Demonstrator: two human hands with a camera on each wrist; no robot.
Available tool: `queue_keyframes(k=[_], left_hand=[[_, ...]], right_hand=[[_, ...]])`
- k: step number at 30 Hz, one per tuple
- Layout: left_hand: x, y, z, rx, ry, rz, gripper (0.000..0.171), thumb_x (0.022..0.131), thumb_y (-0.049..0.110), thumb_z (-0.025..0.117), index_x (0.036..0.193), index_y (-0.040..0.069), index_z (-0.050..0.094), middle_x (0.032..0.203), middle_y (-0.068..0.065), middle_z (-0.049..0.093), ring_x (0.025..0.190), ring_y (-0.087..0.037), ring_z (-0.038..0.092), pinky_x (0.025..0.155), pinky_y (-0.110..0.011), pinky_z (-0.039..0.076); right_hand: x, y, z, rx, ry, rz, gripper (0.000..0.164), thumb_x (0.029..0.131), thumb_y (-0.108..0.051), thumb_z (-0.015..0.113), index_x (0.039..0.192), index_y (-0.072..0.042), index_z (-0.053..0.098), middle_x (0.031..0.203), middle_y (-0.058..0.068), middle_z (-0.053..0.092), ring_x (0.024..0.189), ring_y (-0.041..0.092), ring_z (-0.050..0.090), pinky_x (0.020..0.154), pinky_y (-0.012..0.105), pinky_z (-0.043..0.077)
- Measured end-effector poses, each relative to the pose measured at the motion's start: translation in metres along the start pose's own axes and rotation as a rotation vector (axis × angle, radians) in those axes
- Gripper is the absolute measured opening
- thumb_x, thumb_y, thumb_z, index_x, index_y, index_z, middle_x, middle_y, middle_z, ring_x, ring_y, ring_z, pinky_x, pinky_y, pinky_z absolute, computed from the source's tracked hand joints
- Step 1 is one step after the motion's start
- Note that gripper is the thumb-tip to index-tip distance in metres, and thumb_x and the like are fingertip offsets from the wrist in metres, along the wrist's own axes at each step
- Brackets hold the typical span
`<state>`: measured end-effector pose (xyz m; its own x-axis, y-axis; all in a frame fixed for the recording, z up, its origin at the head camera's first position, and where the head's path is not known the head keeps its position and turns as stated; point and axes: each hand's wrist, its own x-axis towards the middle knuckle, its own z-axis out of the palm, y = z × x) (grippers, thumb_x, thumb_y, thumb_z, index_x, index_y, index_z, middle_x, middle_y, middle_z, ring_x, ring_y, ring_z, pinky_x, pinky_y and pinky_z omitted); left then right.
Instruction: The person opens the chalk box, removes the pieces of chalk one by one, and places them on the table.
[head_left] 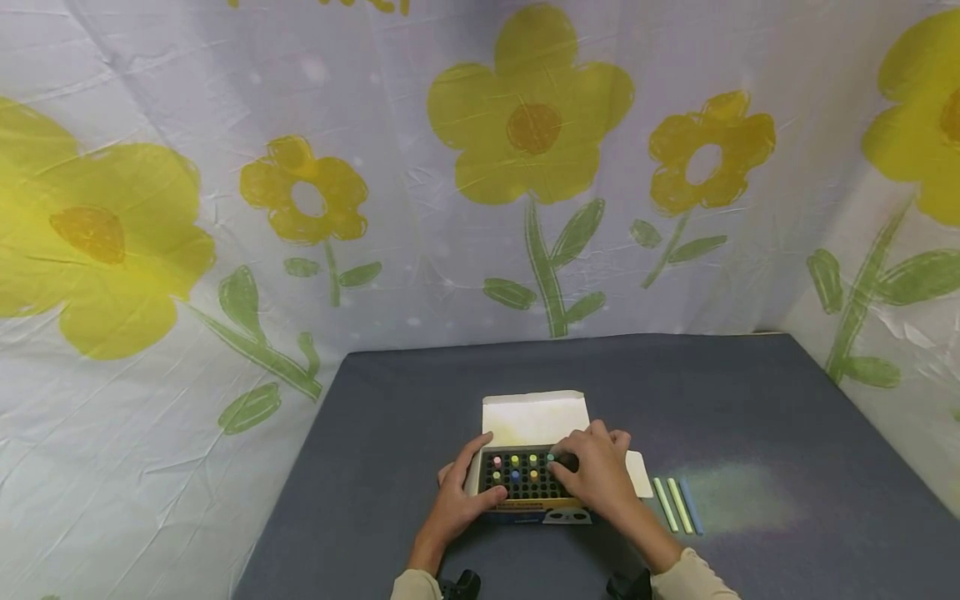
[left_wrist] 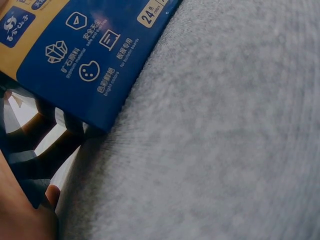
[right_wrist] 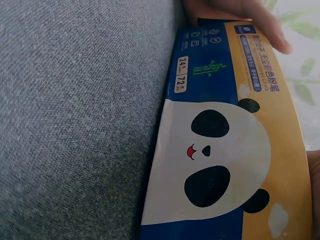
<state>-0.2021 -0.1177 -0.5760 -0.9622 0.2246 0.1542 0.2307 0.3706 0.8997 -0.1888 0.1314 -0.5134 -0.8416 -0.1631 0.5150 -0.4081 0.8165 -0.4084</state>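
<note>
A chalk box (head_left: 517,505) with a panda on its blue and yellow front (right_wrist: 215,150) lies on the table, its white lid (head_left: 536,417) folded back. Inside is a black tray of holes (head_left: 525,492), where several short chalk ends stand up, pink, yellow, orange and blue. My left hand (head_left: 459,500) grips the box's left end, thumb over the front edge; its darkened fingers (left_wrist: 45,160) show beside the blue side in the left wrist view. At the tray's back right, my right hand (head_left: 600,471) pinches a teal chalk stick (head_left: 551,457), whose lower part is hidden.
Two pale yellow-green chalk sticks (head_left: 679,505) and a blue chalk stick (head_left: 692,507) lie side by side right of the box. A white side flap (head_left: 639,477) juts out near them. Chalk dust marks the dark grey table (head_left: 405,433). A flower-printed curtain (head_left: 405,250) hangs behind.
</note>
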Motion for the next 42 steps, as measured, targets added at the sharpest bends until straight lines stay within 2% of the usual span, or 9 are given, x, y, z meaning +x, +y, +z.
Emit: queue_keyframes(k=[10, 21, 32, 42], left_hand=[[-0.0003, 0.0016, 0.0003, -0.005, 0.006, -0.013, 0.078, 0.081, 0.038, 0.082, 0.149, 0.049, 0.045, 0.152, -0.001, 0.051, 0.13, -0.033, 0.028, 0.094, -0.058, 0.032], [-0.0002, 0.0009, -0.0006, -0.022, -0.004, 0.009, 0.078, 0.081, 0.036, 0.081, 0.149, 0.047, 0.045, 0.152, -0.001, 0.052, 0.128, -0.03, 0.031, 0.097, -0.057, 0.026], [-0.0006, 0.0002, -0.0005, -0.021, -0.006, 0.012, 0.078, 0.081, 0.036, 0.081, 0.15, 0.046, 0.045, 0.154, -0.001, 0.05, 0.127, -0.03, 0.03, 0.095, -0.056, 0.027], [-0.0004, 0.0014, -0.0009, -0.027, 0.0, 0.005, 0.078, 0.082, 0.036, 0.082, 0.149, 0.047, 0.045, 0.153, -0.001, 0.051, 0.128, -0.03, 0.03, 0.096, -0.056, 0.028]], right_hand=[[-0.0002, 0.0012, -0.0012, 0.072, 0.001, 0.031, 0.017, 0.075, -0.018, 0.09, 0.088, -0.02, 0.079, 0.086, -0.002, 0.073, 0.08, 0.012, 0.041, 0.086, 0.05, 0.019], [-0.0015, 0.0015, -0.0018, 0.107, 0.05, 0.003, 0.019, 0.074, -0.017, 0.091, 0.088, -0.021, 0.079, 0.084, -0.006, 0.07, 0.078, 0.009, 0.039, 0.084, 0.046, 0.017], [-0.0025, 0.0007, -0.0045, 0.162, 0.0, 0.038, 0.017, 0.078, -0.016, 0.088, 0.09, -0.021, 0.077, 0.076, -0.007, 0.056, 0.074, 0.005, 0.034, 0.085, 0.045, 0.015], [-0.0018, 0.0017, -0.0064, 0.186, 0.024, -0.001, 0.019, 0.078, -0.016, 0.088, 0.091, -0.022, 0.075, 0.078, -0.008, 0.061, 0.073, 0.007, 0.042, 0.085, 0.044, 0.017]])
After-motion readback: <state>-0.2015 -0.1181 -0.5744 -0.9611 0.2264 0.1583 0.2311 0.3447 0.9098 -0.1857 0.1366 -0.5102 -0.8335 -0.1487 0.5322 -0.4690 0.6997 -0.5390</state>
